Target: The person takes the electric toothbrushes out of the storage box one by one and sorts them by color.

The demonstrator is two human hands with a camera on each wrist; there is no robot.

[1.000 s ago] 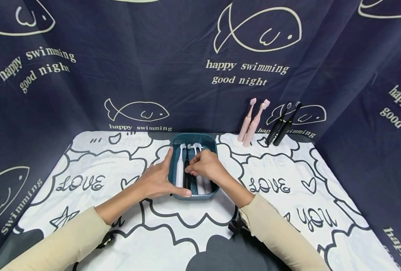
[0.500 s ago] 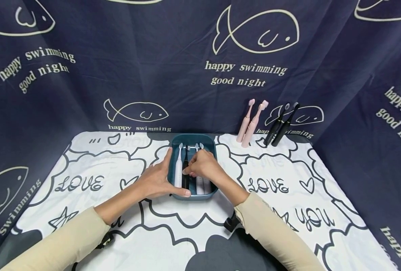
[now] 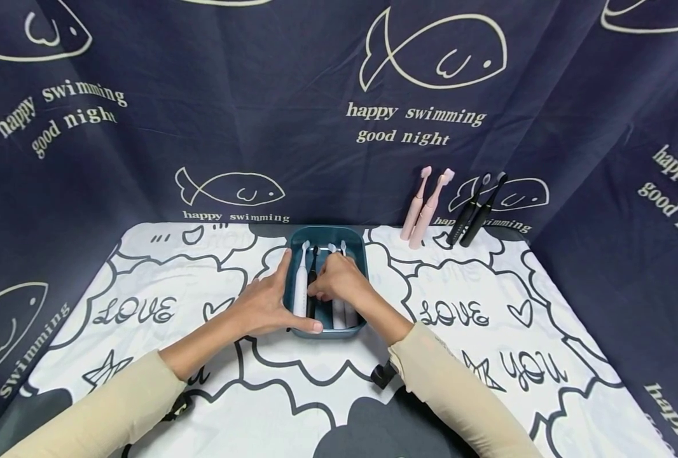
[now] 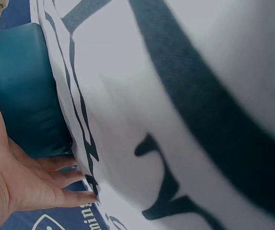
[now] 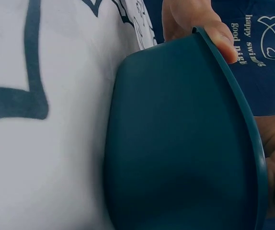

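Observation:
A dark teal bin point(image 3: 329, 334) stands on the patterned cloth. My left hand point(image 3: 264, 304) rests along its left wall with fingers extended and the thumb across the front rim; the left wrist view shows those fingers against the outer wall point(image 4: 27, 91). Inside the bin, a white electric toothbrush point(image 3: 301, 289) lies at the left, beside a black electric toothbrush point(image 3: 311, 310). Curled fingers of my right hand point(image 3: 341, 278) hold the black one by its handle, partly hiding it. Under that hand, at the right, lie two more white toothbrushes point(image 3: 338, 316).
Two pink electric toothbrushes point(image 3: 425, 216) stand on the cloth against the dark fish-print curtain point(image 3: 316, 114), right of the bin. Beside them stand two black ones point(image 3: 476, 219). Curtains also flank the table point(image 3: 161, 362) on both sides.
The right hand has shifted slightly left and down within the bin, and the black toothbrush has moved left, closer to the white one. My left hand has stayed on the bin.

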